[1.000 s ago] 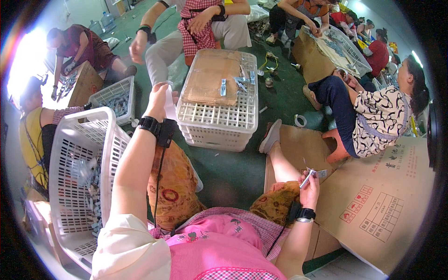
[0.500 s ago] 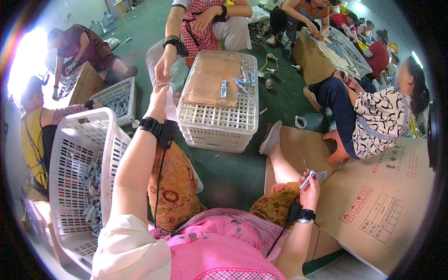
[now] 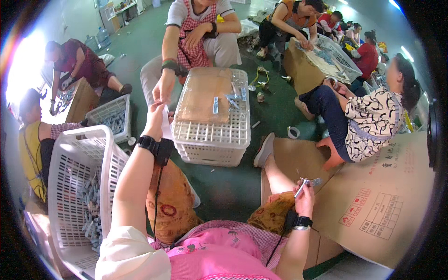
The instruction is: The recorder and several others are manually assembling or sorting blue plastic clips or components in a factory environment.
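My left hand (image 3: 155, 122) reaches forward beside the upturned white crate (image 3: 212, 149), its fingers closed on a limp white strip (image 3: 166, 125). Another person's hand (image 3: 163, 87) meets my fingertips there; whether it also grips the strip is hidden. Over my right knee, my right hand (image 3: 305, 199) is closed around a small silver metal piece (image 3: 301, 188) with a thin, flat shiny plate sticking out. On the crate a brown cardboard sheet (image 3: 200, 95) bears several small silver-blue metal pieces (image 3: 216, 105).
Left of me stands a tall white basket (image 3: 77, 196) holding many grey metal pieces. A large carton (image 3: 373, 186) lies at the right. A tape roll (image 3: 293, 132) rests on the green floor. Several other people sit around, one close at the right (image 3: 373, 121).
The whole view has tilted up a little, so the crate appears lower. Fingertips of my left hand and the other person's hand remain together. My right hand has turned slightly with the metal piece.
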Demonstrator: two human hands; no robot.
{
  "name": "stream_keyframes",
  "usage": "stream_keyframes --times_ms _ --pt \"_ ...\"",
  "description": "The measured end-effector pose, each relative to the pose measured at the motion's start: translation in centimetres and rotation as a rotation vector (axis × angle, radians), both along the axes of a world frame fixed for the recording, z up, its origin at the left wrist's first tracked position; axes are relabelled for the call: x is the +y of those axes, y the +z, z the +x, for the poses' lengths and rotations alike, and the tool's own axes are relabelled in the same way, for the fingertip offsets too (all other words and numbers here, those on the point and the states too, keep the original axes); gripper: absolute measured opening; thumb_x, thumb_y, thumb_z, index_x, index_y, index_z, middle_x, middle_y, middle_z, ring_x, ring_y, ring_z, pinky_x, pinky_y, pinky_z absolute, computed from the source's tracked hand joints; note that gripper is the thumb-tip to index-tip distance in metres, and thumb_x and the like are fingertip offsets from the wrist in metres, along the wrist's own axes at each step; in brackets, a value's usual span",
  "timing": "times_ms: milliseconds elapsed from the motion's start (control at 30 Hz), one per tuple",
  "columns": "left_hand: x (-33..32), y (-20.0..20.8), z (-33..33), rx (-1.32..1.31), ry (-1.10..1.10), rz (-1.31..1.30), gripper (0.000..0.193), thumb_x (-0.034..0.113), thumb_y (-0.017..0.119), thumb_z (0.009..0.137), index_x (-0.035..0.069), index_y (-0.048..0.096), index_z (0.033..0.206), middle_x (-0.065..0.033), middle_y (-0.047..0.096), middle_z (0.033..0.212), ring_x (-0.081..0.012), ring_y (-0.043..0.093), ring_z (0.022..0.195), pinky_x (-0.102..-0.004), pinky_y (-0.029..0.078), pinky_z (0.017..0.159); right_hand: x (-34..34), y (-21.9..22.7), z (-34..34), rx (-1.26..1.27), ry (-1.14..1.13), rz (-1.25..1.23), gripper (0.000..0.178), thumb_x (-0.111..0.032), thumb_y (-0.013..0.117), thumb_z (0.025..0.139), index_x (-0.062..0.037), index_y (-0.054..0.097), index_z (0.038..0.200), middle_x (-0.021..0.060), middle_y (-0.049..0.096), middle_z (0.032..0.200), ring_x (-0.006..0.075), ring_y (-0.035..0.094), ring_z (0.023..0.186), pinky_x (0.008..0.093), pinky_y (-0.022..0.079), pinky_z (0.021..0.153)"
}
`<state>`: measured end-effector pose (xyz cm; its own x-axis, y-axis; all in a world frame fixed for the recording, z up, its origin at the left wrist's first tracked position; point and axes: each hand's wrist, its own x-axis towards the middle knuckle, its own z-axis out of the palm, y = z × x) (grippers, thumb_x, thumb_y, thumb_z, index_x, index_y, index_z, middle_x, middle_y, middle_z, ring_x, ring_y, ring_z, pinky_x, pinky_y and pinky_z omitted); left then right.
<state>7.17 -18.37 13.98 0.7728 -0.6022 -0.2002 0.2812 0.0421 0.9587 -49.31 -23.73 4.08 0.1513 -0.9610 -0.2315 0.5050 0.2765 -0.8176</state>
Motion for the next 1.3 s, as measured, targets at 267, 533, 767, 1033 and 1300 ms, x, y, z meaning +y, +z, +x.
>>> stream_keyframes --times_ms 267,533,767,1033,1300 --pt "-0.5 0.8 -0.3 0.044 -0.038 -0.023 0.034 0.026 0.045 0.094 0.003 0.043 0.119 -0.0166 0.062 0.08 -0.0218 0.062 0.059 -0.0315 0.053 0.051 0.2 0.0 -0.2 0.049 -0.036 -0.003 0.019 -0.013 0.055 0.091 -0.0104 0.052 0.11 0.0053 0.06 0.099 0.0166 0.058 0.091 0.0357 0.049 0.079" --pt "-1.1 0.8 0.6 0.108 -0.121 -0.106 0.044 0.039 0.036 0.097 0.001 0.053 0.111 -0.0144 0.063 0.079 -0.0246 0.063 0.061 -0.0376 0.054 0.059 0.1 0.3 0.2 0.036 -0.047 -0.025 0.019 -0.014 0.055 0.092 -0.0117 0.053 0.11 0.0046 0.06 0.098 0.0165 0.058 0.088 0.0332 0.049 0.077" --pt "0.0 1.6 0.4 0.098 -0.15 -0.242 0.057 0.051 0.033 0.095 0.002 0.057 0.112 -0.0115 0.067 0.079 -0.0216 0.065 0.078 -0.032 0.047 0.079 0.3 -0.1 0.2 0.064 -0.04 -0.027 0.018 -0.015 0.057 0.091 -0.0105 0.053 0.108 0.0041 0.06 0.096 0.0154 0.059 0.088 0.0336 0.05 0.076" --pt "3.9 6.3 -2.0 0.044 -0.157 -0.424 0.064 0.056 0.028 0.095 0.002 0.059 0.11 -0.0123 0.068 0.086 -0.0222 0.064 0.086 -0.0332 0.042 0.088 0.7 0.2 0.6 0.068 -0.033 -0.016 0.024 -0.008 0.052 0.092 -0.0112 0.048 0.115 0.0023 0.057 0.102 0.0158 0.057 0.095 0.0353 0.049 0.077" --pt "13.8 9.7 -8.5 -0.458 -0.49 -0.525 0.066 0.045 0.024 0.096 -0.014 0.054 0.101 -0.0234 0.064 0.075 -0.0332 0.063 0.073 -0.0413 0.045 0.085 0.1 1.1 1.2 0.074 -0.031 -0.027 0.024 -0.011 0.056 0.09 -0.0062 0.05 0.113 0.0078 0.059 0.098 0.0159 0.056 0.085 0.0301 0.047 0.078"
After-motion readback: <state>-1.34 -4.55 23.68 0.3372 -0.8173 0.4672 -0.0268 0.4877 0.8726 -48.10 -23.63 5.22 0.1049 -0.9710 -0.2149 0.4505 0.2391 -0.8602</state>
